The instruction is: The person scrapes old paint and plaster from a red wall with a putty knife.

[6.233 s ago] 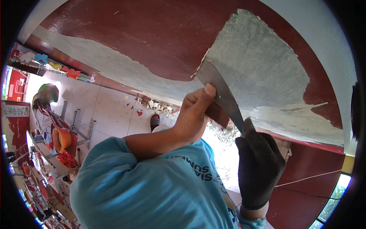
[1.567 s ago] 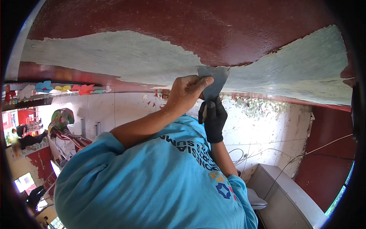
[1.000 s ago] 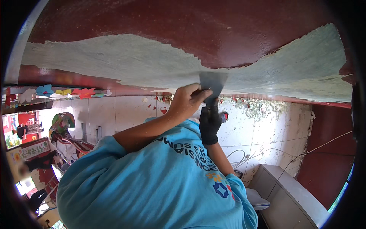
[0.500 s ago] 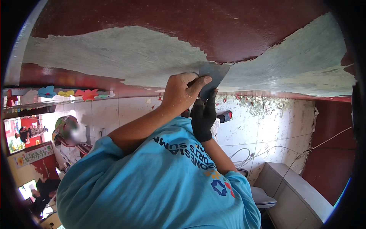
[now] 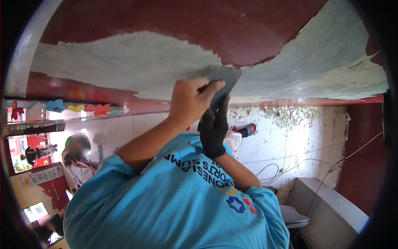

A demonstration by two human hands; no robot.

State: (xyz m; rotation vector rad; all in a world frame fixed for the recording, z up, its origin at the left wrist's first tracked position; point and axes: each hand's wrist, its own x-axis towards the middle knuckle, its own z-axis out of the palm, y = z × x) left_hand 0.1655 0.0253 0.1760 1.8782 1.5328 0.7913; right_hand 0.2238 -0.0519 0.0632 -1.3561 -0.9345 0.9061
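Note:
My left hand (image 5: 190,99) is bare and closed on the grey flat blade of a scraper (image 5: 226,81), thumb lying across its face. My right hand (image 5: 214,130) wears a black glove and grips the scraper lower down, one finger stretched along the blade. The scraper's handle is hidden by the glove. The blade's far edge touches the wall where dark red paint (image 5: 178,20) ends in a ragged border. Around the blade spreads a bare grey-green patch (image 5: 137,56) of wall.
Paint flakes (image 5: 290,118) litter the white tiled floor (image 5: 265,143). A cable (image 5: 317,159) runs across it at the right, near a grey cabinet (image 5: 327,207) and a grey seat (image 5: 293,216). Another person (image 5: 76,157) is at the left, below paper flowers (image 5: 97,108).
Both hands and the scraper appear slightly farther left, while the whole view has shifted a little. The blade stays against the border of the red paint, and both hands keep their hold.

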